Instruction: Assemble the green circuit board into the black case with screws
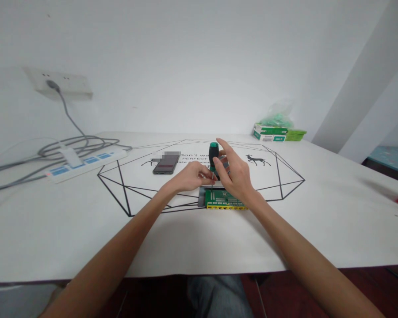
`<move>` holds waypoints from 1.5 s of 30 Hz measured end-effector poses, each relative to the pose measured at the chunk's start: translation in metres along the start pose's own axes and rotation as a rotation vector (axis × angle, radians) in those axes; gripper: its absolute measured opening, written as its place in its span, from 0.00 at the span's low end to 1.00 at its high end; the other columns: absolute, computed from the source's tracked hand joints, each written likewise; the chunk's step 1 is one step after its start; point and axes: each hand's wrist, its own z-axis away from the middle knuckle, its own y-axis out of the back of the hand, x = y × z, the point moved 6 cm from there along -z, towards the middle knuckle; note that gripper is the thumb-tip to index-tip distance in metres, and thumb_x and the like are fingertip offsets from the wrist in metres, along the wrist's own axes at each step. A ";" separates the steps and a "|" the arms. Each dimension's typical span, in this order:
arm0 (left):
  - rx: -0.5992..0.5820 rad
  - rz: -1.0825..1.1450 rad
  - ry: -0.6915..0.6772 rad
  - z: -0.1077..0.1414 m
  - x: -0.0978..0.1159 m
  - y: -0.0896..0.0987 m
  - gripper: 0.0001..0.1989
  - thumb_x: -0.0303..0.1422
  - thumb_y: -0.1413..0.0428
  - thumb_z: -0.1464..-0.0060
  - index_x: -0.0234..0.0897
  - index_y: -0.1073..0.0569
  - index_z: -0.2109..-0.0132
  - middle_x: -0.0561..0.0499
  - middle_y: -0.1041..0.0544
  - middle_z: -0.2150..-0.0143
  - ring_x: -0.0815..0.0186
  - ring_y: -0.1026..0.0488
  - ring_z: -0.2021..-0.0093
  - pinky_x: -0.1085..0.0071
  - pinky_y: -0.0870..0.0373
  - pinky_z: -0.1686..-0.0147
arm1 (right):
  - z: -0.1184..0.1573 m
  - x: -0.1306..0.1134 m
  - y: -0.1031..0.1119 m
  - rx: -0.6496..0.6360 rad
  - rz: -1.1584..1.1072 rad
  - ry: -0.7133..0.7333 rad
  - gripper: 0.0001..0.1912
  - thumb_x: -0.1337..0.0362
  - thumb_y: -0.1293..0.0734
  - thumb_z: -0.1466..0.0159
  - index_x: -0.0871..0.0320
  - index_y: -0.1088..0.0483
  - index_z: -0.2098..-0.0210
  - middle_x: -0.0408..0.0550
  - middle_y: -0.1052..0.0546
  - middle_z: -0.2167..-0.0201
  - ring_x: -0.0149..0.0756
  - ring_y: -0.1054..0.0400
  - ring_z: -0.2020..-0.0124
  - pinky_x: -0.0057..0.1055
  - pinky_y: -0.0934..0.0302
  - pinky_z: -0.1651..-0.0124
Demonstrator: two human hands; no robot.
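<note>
A screwdriver (214, 152) with a black and green handle stands upright over a green circuit board (225, 198), its thin shaft pointing down at the board's left part. My right hand (235, 172) has its thumb and bent fingers at the handle, while the index finger sticks up past it. Lower down, the fingertips of my left hand (197, 175) are pinched together at the shaft. The board has a row of yellow connectors along its near edge and sits in a grey frame (201, 197). My right hand and wrist cover its right end.
A phone (166, 163) lies left of my hands. Farther left are a white power strip (86, 165) with a plugged-in adapter and looped grey cables (82, 148). Green and white boxes (270, 131) topped by a plastic bag (278, 115) stand at the back right.
</note>
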 end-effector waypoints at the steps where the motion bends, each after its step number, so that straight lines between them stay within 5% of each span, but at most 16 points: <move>1: -0.005 0.005 -0.002 0.000 0.000 0.000 0.07 0.30 0.41 0.54 0.33 0.20 0.71 0.49 0.20 0.73 0.66 0.28 0.71 0.72 0.34 0.67 | 0.000 0.000 0.000 0.000 0.001 -0.002 0.25 0.59 0.45 0.31 0.56 0.45 0.36 0.50 0.26 0.57 0.33 0.29 0.65 0.28 0.35 0.71; 20: -0.049 0.103 0.025 0.001 0.005 -0.003 0.07 0.23 0.43 0.56 0.33 0.20 0.71 0.50 0.20 0.73 0.67 0.26 0.70 0.73 0.32 0.66 | 0.002 -0.002 -0.001 -0.023 0.040 0.021 0.27 0.62 0.45 0.32 0.57 0.49 0.34 0.51 0.24 0.58 0.33 0.32 0.73 0.31 0.37 0.68; 29: 0.008 -0.071 0.004 0.002 0.002 -0.002 0.08 0.34 0.39 0.53 0.33 0.19 0.72 0.49 0.20 0.74 0.65 0.27 0.71 0.72 0.34 0.67 | 0.000 0.003 -0.002 -0.003 0.073 -0.019 0.30 0.57 0.41 0.33 0.55 0.50 0.34 0.49 0.24 0.60 0.36 0.30 0.68 0.32 0.35 0.66; 45: -0.030 -0.014 0.031 0.001 -0.004 -0.004 0.10 0.32 0.44 0.53 0.32 0.20 0.72 0.51 0.21 0.75 0.66 0.27 0.72 0.72 0.35 0.67 | -0.001 -0.001 -0.004 -0.066 0.013 0.007 0.30 0.63 0.44 0.34 0.56 0.51 0.34 0.51 0.25 0.53 0.36 0.28 0.64 0.33 0.34 0.65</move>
